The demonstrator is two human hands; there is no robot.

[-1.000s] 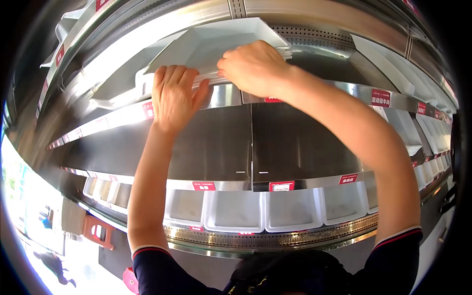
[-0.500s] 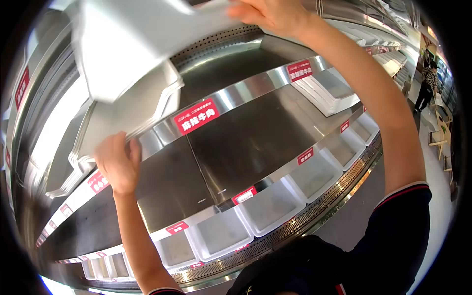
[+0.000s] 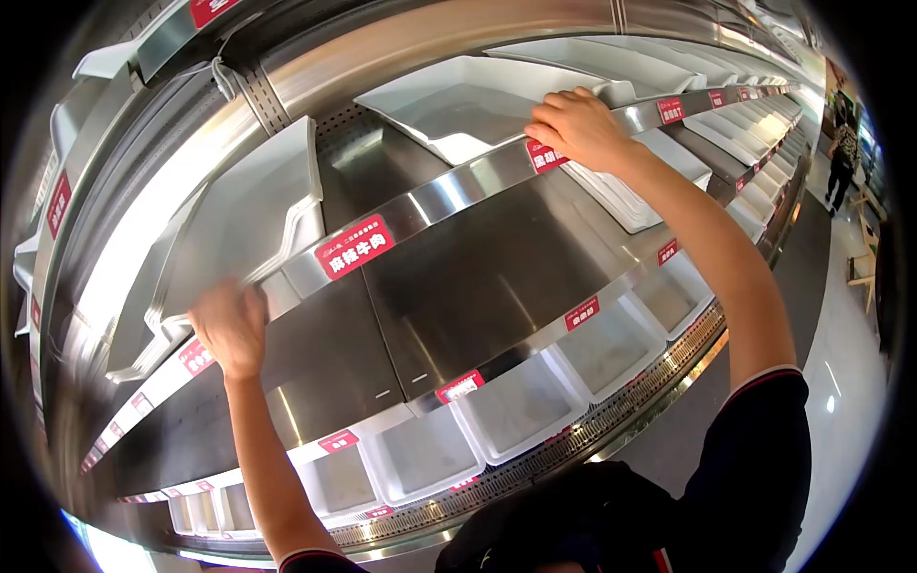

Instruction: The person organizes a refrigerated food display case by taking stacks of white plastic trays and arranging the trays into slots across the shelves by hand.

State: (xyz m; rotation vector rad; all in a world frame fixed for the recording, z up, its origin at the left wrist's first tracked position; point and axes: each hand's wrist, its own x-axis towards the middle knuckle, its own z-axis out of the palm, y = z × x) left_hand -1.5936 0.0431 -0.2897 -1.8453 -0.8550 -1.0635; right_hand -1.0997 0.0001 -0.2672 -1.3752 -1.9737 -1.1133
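Note:
My right hand (image 3: pixel 581 129) has its fingers bent over the front right corner of a white plastic tray (image 3: pixel 468 105), which sits on the upper shelf. My left hand (image 3: pixel 229 329), blurred by motion, is at the front rim of another white tray (image 3: pixel 253 205) on the same shelf, left of a dark gap. Its fingertips are hard to make out. Between the hands runs the metal shelf edge (image 3: pixel 449 191), with a red label (image 3: pixel 355 246) in white characters. A second red label (image 3: pixel 546 155) is partly covered by my right hand.
Below is a dark metal shelf (image 3: pixel 478 286) with stacked white trays (image 3: pixel 635 191) at its right. White bins (image 3: pixel 521 401) line the lowest row. More shelving (image 3: pixel 57 201) curves away on the left. Far right, a person (image 3: pixel 842 158) stands near wooden chairs (image 3: pixel 863 267).
The white tray raised and blurred at upper left is no longer up; a white tray now lies where bare shelf showed. My right hand has come down; my left hand stays near the left tray's rim.

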